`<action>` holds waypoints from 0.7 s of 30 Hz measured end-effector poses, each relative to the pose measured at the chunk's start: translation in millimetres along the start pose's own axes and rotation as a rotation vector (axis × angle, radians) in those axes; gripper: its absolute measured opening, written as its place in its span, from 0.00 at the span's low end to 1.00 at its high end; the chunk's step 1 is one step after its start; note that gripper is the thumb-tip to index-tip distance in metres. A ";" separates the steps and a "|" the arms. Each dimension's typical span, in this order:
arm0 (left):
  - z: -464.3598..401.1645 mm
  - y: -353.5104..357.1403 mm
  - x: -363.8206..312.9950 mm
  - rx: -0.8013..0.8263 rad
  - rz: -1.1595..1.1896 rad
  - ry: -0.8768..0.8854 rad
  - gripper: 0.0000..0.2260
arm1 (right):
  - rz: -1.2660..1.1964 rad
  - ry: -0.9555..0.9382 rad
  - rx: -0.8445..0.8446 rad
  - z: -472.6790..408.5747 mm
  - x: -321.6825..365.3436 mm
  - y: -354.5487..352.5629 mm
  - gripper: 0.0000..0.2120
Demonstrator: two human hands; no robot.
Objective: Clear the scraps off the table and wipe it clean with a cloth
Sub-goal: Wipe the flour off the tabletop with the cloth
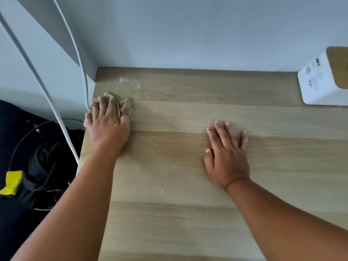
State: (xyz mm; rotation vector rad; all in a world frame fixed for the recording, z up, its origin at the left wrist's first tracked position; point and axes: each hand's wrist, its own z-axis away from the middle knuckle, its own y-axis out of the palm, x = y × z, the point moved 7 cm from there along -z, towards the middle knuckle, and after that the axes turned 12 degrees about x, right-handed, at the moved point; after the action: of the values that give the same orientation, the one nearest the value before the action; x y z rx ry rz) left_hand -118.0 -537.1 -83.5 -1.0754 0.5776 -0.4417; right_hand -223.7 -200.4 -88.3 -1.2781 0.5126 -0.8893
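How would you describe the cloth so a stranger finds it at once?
Start at the wooden table and go to its far left corner by the wall. There the left hand presses a crumpled beige cloth, the only soft thing on the wood.

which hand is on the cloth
The left hand, at the table's far left corner, presses the crumpled beige cloth. The right hand lies flat on bare wood.
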 end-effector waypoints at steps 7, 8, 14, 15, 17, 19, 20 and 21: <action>-20.3 12.9 -100.5 0.055 -0.094 0.301 0.29 | 0.001 0.001 -0.012 0.8 -2.5 2.1 0.31; -9.8 20.2 -115.5 0.073 -0.122 0.378 0.29 | 0.002 0.000 -0.014 1.1 -2.3 2.0 0.31; 79.7 52.1 -123.1 0.139 -0.084 0.747 0.29 | 0.000 0.000 -0.012 0.5 -1.4 0.1 0.31; 89.3 53.8 -110.6 0.129 -0.073 0.765 0.28 | -0.001 0.001 -0.009 0.3 -1.1 0.2 0.31; 101.1 52.7 -81.0 0.089 -0.071 0.751 0.28 | -0.004 0.000 -0.005 0.2 -1.1 0.3 0.31; 103.1 46.3 -52.0 0.057 -0.086 0.697 0.29 | -0.004 -0.003 0.000 0.3 -1.8 1.0 0.31; 99.6 41.8 -40.0 0.045 -0.094 0.656 0.29 | -0.003 -0.004 0.000 0.7 -1.7 1.4 0.31; 91.8 36.9 -31.2 0.031 -0.100 0.604 0.29 | -0.001 -0.002 0.000 0.9 -2.2 1.4 0.31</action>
State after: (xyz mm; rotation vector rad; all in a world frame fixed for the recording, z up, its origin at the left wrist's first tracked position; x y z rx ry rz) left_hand -81.6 -440.1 -77.5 -0.9383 1.0465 -0.8729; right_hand -223.9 -198.0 -89.7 -1.2789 0.5101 -0.8885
